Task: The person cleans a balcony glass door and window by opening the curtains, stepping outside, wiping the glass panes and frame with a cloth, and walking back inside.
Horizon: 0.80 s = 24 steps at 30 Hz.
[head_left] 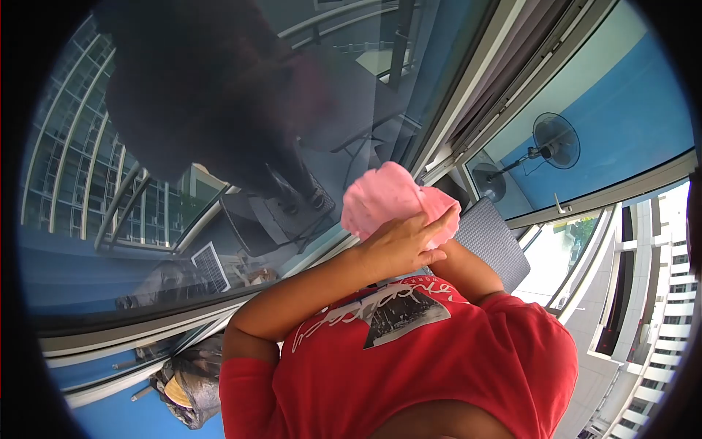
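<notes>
The left grip is lying across the pink cloth, its thumb standing apart from the fingers; whether those fingers are pinching the fabric or only pressing on it, I cannot tell. The right forearm is reaching in from the other side and ending behind the cloth, which is hiding the right grip, so I cannot tell its state either.

The cloth is sitting between the two, held up in front of the chest. It is bunching into loose, rounded folds, so it is probably going to handle as light, soft and limp, with little risk of breaking; a thin edge may be slipping out of a loose pinch. The full fold on the left is offering the surest hold, and the free edge beside the fingertips is suiting a lighter pinch.

Nearer the body, the red shirt is showing just below the wrists. Farther out, a grey ribbed panel is standing behind the right forearm, the glass pane is carrying dark reflections, and a fan is showing against a blue wall.
</notes>
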Each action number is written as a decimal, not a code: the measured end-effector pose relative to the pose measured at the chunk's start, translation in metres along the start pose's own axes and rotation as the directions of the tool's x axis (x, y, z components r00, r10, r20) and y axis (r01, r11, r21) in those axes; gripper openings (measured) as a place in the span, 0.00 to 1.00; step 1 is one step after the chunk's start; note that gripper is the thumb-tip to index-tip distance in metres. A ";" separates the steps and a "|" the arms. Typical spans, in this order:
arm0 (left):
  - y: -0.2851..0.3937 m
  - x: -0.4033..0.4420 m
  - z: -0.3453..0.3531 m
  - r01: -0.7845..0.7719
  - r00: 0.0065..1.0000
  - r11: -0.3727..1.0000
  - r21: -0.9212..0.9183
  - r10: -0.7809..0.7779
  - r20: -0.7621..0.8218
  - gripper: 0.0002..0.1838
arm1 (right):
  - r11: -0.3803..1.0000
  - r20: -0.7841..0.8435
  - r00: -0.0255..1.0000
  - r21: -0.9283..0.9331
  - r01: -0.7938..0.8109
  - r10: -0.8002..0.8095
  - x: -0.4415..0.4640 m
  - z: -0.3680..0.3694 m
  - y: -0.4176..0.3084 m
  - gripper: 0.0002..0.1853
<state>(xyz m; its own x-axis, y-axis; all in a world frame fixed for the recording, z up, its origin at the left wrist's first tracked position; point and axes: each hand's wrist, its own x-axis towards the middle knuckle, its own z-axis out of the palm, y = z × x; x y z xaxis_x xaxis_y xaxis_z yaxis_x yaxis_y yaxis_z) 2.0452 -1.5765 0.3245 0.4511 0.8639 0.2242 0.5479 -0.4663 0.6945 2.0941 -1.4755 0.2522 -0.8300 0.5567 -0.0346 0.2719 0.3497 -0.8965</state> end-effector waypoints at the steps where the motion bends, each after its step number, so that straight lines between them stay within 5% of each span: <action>1: 0.011 0.009 -0.012 -0.017 0.991 0.997 -0.071 0.026 0.135 0.41 | 0.958 -0.166 0.982 0.286 -0.035 0.085 0.001 0.002 0.020 0.12; 3: 0.010 0.018 -0.015 -0.132 0.987 0.983 -0.126 0.143 0.078 0.40 | 0.655 -0.437 0.872 0.729 0.199 0.220 -0.005 -0.011 0.051 0.17; 5: 0.002 0.017 -0.025 -0.200 0.979 0.963 -0.181 0.204 0.003 0.36 | 0.751 -0.450 0.884 0.625 0.213 0.124 -0.007 -0.065 -0.023 0.20; 6: -0.001 0.012 -0.038 -0.131 0.991 0.963 -0.235 0.131 -0.015 0.33 | 0.970 -0.337 0.920 0.201 -0.135 0.198 -0.006 -0.090 -0.080 0.18; 7: -0.006 0.005 -0.051 -0.077 0.997 0.957 -0.279 0.069 -0.038 0.31 | 0.851 -0.327 0.887 -0.307 -0.425 0.326 -0.006 -0.113 -0.131 0.17; 8: -0.014 -0.004 -0.063 -0.004 0.997 0.955 -0.298 -0.020 -0.075 0.30 | 0.935 -0.508 0.854 -0.239 -0.264 0.112 -0.014 -0.120 -0.123 0.18; 10: -0.030 -0.027 -0.082 0.090 0.974 0.954 -0.287 -0.144 -0.172 0.29 | 0.975 -0.767 0.602 -0.173 0.140 -0.223 0.001 -0.144 -0.071 0.21; 14: -0.028 -0.077 -0.131 0.038 0.871 0.959 -0.280 -0.169 -0.461 0.26 | 0.906 -0.875 0.245 -0.380 0.185 -0.417 0.075 -0.194 0.013 0.28; 17: -0.012 -0.126 -0.175 0.029 0.591 0.998 -0.056 -0.062 -0.804 0.28 | 0.869 -0.879 -0.095 -0.476 0.136 -0.467 0.229 -0.258 0.123 0.35; 18: -0.006 -0.146 -0.189 0.097 0.460 0.994 0.058 0.007 -0.888 0.31 | 0.859 -0.871 0.064 -0.465 0.214 -0.487 0.233 -0.274 0.100 0.32; 20: -0.005 -0.210 -0.222 0.227 0.155 0.965 0.129 0.095 -0.983 0.31 | 0.827 -0.805 0.192 -0.544 0.142 -0.562 0.197 -0.287 0.021 0.29; 21: 0.007 -0.258 -0.238 0.269 0.105 0.962 0.051 0.023 -0.994 0.30 | 0.784 -0.773 0.178 -0.621 -0.019 -0.609 0.148 -0.283 -0.041 0.29; 22: 0.026 -0.288 -0.244 0.504 0.102 0.843 0.188 0.159 -0.982 0.31 | 0.729 -0.726 0.081 -0.684 0.014 -0.683 0.139 -0.301 -0.076 0.28; 24: 0.050 -0.330 -0.264 0.655 -0.183 0.741 0.145 0.342 -0.922 0.30 | 0.585 -0.588 -0.117 -0.808 0.066 -0.800 0.143 -0.342 -0.139 0.26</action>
<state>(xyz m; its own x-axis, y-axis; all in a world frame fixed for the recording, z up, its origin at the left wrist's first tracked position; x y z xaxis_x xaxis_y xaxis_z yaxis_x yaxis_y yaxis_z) 1.7381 -1.8354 0.4657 -0.5444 -0.1420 0.8267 0.8040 0.1924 0.5626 2.1040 -1.1869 0.5225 0.1658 0.0986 0.9812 0.4978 0.8505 -0.1696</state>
